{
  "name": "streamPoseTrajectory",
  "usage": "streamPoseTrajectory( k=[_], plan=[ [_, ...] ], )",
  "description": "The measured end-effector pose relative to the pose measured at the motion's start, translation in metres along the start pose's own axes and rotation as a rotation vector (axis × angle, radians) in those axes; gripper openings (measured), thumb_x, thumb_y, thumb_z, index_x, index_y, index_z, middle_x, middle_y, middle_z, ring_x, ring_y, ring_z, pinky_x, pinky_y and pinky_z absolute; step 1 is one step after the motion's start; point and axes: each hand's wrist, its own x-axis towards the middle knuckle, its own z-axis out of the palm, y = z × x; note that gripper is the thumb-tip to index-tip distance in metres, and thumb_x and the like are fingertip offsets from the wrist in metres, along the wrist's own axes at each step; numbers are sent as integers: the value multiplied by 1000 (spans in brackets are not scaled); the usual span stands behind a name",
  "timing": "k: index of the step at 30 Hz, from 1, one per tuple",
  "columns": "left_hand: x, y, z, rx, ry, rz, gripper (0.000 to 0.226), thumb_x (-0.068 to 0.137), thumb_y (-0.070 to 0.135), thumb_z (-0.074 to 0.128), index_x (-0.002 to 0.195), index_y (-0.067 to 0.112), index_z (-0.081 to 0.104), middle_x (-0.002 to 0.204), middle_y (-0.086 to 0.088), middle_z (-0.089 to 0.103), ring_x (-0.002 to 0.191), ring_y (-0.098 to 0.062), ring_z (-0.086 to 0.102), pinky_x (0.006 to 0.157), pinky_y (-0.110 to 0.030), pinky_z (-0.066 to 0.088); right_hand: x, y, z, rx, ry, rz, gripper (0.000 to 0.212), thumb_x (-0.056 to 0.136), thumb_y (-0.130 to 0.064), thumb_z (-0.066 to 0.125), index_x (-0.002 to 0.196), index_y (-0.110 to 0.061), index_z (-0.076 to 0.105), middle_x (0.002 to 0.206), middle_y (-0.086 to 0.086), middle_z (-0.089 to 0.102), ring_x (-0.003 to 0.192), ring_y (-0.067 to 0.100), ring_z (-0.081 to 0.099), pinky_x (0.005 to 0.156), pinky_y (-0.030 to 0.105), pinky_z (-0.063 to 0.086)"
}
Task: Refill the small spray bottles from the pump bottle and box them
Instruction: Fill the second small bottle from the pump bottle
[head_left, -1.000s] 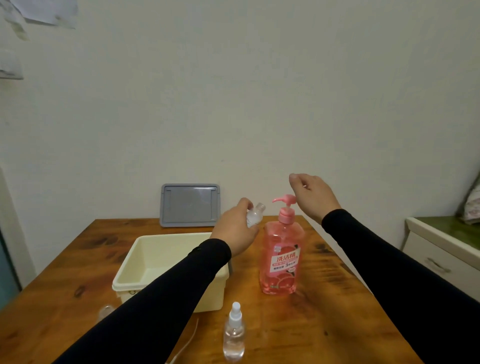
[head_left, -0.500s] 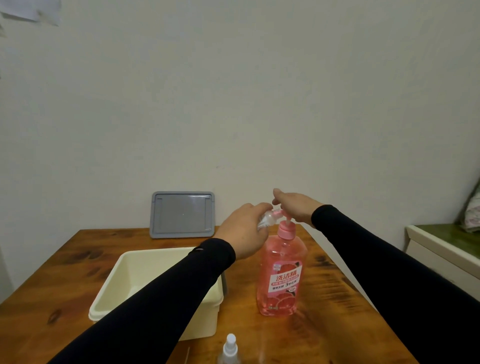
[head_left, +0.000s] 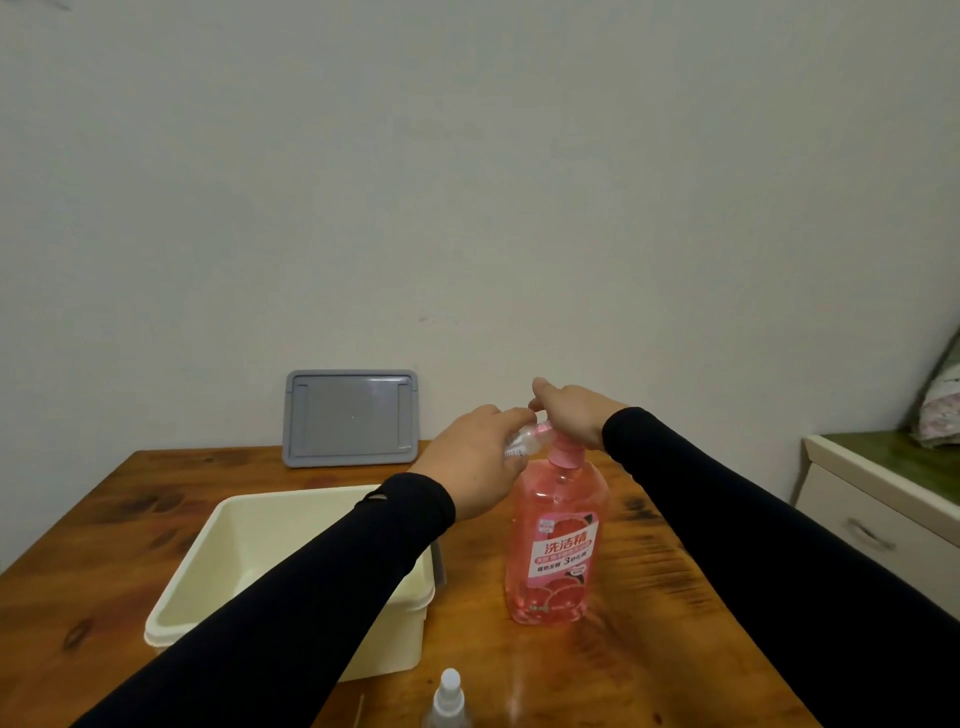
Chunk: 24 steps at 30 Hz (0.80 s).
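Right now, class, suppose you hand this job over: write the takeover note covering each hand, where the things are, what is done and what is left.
Left hand: grips a small bottle, tilted, its mouth at the pump spout.
Right hand: rests on the pump head of the pink bottle, which stands right of the box.
A capped spray bottle stands at the near table edge.
Done: no bottle visible in the box.
Left: pump, cap, box both.

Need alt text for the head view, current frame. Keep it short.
A person's left hand holds a small clear bottle tilted at the spout of a pink pump bottle while the right hand rests on the pump head. A cream box, a grey lid and another spray bottle are on the wooden table.
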Motion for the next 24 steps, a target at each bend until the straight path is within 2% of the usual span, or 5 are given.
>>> streamPoseTrajectory(
  k=[6,11,14,18,24],
  plan=[
    [-2,2,-4,-27,-1,-3,45,97,30,50,140,29,39,125,-1,53,107,-17,52,85,-24,39,-2,-1,-5,89,13,23,59,101,-42,17,143,-8,39,144,14,43,127,28,43,105,36,29],
    [1,6,-10,-13,15,4,45,97,30,50,141,29,38,128,-1,53,111,-18,51,89,-24,39,-2,-7,-19,76,32,19,58,102,-41,16,140,-6,42,134,14,49,109,23,44,97,34,29],
    [3,4,-9,-2,21,1,45,98,29,49,141,28,37,128,-1,52,112,-18,50,87,-23,37,2,-7,-12,11,32,17,59,101,-41,15,139,-5,42,137,18,47,117,28,46,101,38,31],
    [-3,3,1,-10,5,-18,45,97,29,49,141,28,38,125,-1,53,109,-17,51,86,-23,38,3,3,2,-2,34,7,57,101,-38,15,133,-4,48,136,20,49,120,30,47,95,36,33],
    [0,4,-7,-7,1,-15,45,97,30,50,141,27,39,127,-2,53,111,-19,51,88,-24,38,-1,-4,-10,83,32,29,63,100,-47,16,143,-6,38,144,17,42,132,30,39,110,41,25]
  ],
)
